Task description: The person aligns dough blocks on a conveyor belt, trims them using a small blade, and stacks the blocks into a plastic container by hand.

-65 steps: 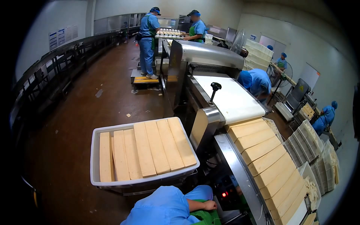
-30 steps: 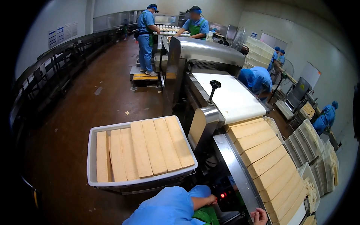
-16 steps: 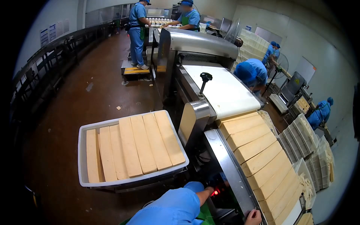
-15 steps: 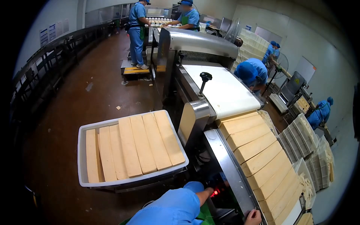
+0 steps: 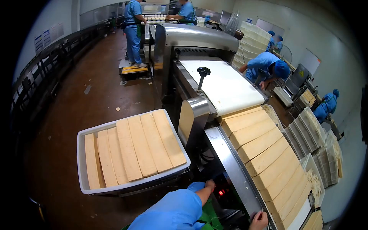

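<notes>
My left hand [image 5: 209, 185] is at the dark control panel [image 5: 226, 191] with lit red digits, under the conveyor's side rail. Its fingers are mostly hidden, so I cannot tell what they touch. My right hand [image 5: 258, 221] has its fingers curled together at the steel side rail [image 5: 234, 168]; anything in them is too small to make out. Beside that hand, long beige blocks [image 5: 274, 163] lie side by side on the conveyor, leading up to the white belt [image 5: 228, 86]. To the left, a white tub [image 5: 134, 186] holds several similar blocks [image 5: 143, 145].
A black knob [image 5: 203, 71] stands on the belt's near side, before a steel machine housing [image 5: 199, 36]. Across the belt, a co-worker in blue [image 5: 264, 69] bends down. Stacked crates [image 5: 306, 130] stand at the right. Another worker [image 5: 133, 34] stands on a step at the back.
My left hand has drawn up and slightly left at the panel, uncovering more of the digits. The co-worker across the belt has shifted and raised the torso. The camera view has moved slightly.
</notes>
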The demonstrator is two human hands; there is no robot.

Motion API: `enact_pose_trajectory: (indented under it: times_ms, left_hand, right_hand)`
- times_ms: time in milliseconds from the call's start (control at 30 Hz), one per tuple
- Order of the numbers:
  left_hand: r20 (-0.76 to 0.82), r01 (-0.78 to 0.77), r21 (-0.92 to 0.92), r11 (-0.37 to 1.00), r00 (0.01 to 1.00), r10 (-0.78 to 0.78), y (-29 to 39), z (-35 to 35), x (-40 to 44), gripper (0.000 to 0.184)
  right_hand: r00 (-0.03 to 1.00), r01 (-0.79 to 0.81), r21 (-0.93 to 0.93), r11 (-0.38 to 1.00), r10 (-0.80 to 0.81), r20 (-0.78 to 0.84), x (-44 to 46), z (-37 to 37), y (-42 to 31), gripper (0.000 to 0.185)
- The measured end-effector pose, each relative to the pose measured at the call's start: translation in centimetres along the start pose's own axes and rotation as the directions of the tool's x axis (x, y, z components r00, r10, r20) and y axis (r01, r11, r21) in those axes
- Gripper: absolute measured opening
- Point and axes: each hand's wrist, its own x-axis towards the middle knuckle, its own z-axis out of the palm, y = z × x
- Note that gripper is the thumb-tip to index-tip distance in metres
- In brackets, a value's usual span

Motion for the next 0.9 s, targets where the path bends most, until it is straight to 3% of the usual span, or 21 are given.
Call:
enact_pose_trajectory:
  times_ms: [100, 133, 167, 267, 300, 333, 367, 400, 433, 500, 567, 600, 633, 667, 700, 733, 767, 800, 833, 900]
  left_hand:
    - [0.102, 0.105, -0.063, 0.992, 0.99, -0.098, 0.3, -0.6, 0.3, 0.032]
    - [0.201, 0.211, -0.091, 0.973, 0.961, -0.19, -0.1, -0.7, 0.1, 0.031]
    - [0.089, 0.261, -0.148, 0.954, 0.964, -0.25, 1.0, -0.4, -2.1, 0.034]
    - [0.508, 0.568, -0.196, 0.799, 0.756, -0.413, -1.1, -3.3, 5.6, 0.037]
    - [0.181, 0.332, -0.273, 0.903, 0.94, -0.291, -0.3, -2.1, 0.9, 0.038]
    - [0.216, 0.22, -0.196, 0.955, 0.96, -0.177, 1.1, -1.7, -2.4, 0.038]
    - [0.362, 0.103, -0.115, 0.988, 0.931, -0.055, 1.2, -1.9, -3.3, 0.036]
    - [0.494, -0.036, -0.075, 0.997, 0.867, 0.069, 1.1, -2.2, -4.3, 0.035]
    - [0.593, -0.256, 0.127, 0.958, 0.794, 0.133, 1.8, -3.1, -5.6, 0.034]
    - [0.781, 0.032, -0.046, 0.998, 0.624, 0.016, 2.1, -2.9, -9.0, 0.046]
    - [0.75, -0.138, 0.064, 0.988, 0.659, 0.044, 1.7, -4.1, -4.5, 0.049]
    - [0.744, -0.193, 0.108, 0.975, 0.666, 0.05, 1.8, -4.7, -3.9, 0.051]
    - [0.736, -0.11, 0.225, 0.968, 0.67, -0.095, 4.2, -5.6, -8.6, 0.033]
    - [0.711, -0.029, 0.335, 0.942, 0.664, -0.232, 5.6, -5.4, -12.2, 0.015]
    - [0.656, -0.321, 0.47, 0.822, 0.75, -0.082, 6.5, -7.2, -7.2, 0.014]
    - [0.622, -0.551, 0.586, 0.593, 0.776, 0.106, 7.5, -8.9, -2.3, 0.014]
    - [0.692, -0.68, 0.553, 0.481, 0.697, 0.19, 8.2, -9.3, -3.9, 0.012]
    - [0.754, -0.787, 0.506, 0.352, 0.602, 0.262, 9.2, -10.9, -5.6, 0.01]
    - [0.757, -0.792, 0.502, 0.348, 0.596, 0.266, 9.8, -11.7, -7.9, 0.01]
    - [0.835, -0.856, 0.403, 0.323, 0.489, 0.251, 10.3, -12.2, -12.4, 0.011]
  right_hand:
    - [0.999, -0.038, -0.032, 0.999, 0.039, 0.034, -0.1, 1.0, 1.3, 0.025]
    - [0.999, -0.018, 0.038, 0.999, 0.016, 0.035, 0.1, 1.4, 1.6, 0.018]
    - [1.0, -0.019, 0.101, 0.995, 0.017, 0.021, -0.1, 1.6, 1.8, 0.014]
    - [0.995, 0.031, 0.155, 0.987, -0.016, -0.096, -0.3, 1.3, 1.1, 0.013]
    - [0.997, 0.036, 0.158, 0.987, -0.024, -0.078, -0.2, 0.8, 1.0, 0.01]
    - [0.998, 0.003, 0.154, 0.988, 0.007, -0.062, -0.2, 0.6, 0.9, 0.009]
    - [0.999, 0.003, 0.117, 0.993, 0.002, -0.043, -0.4, 0.4, 1.1, 0.009]
    - [0.997, 0.025, 0.152, 0.988, -0.014, -0.07, -0.2, 0.4, 0.9, 0.01]
    - [0.995, 0.045, 0.146, 0.988, -0.032, -0.089, 0.1, 0.5, 0.7, 0.01]
    - [1.0, 0.006, 0.189, 0.982, -0.005, -0.006, 0.0, 0.2, 1.4, 0.008]
    - [0.998, -0.058, 0.463, 0.885, 0.054, 0.021, 0.2, -1.4, 2.8, 0.007]
    - [0.996, -0.04, 0.374, 0.927, 0.069, -0.064, 0.5, -2.6, 4.3, 0.006]
    - [0.987, -0.025, 0.278, 0.96, 0.068, -0.147, 0.6, -4.2, 6.5, 0.005]
    - [0.966, -0.109, 0.274, 0.955, 0.167, -0.196, 0.8, -6.0, 9.0, 0.008]
    - [0.925, -0.267, 0.257, 0.929, 0.322, -0.201, 1.4, -8.1, 11.9, 0.016]
    - [0.886, -0.231, 0.132, 0.964, 0.264, -0.382, 1.9, -9.3, 16.2, 0.027]
    - [0.877, -0.212, -0.021, 0.977, 0.18, -0.446, 2.2, -11.1, 21.1, 0.036]
    - [0.828, -0.341, -0.122, 0.932, 0.236, -0.509, 2.1, -13.3, 24.7, 0.048]
    - [0.761, -0.55, -0.348, 0.759, 0.284, -0.583, 1.4, -14.4, 28.9, 0.055]
    - [0.615, -0.78, -0.407, 0.476, 0.46, -0.641, 0.3, -17.3, 32.3, 0.06]
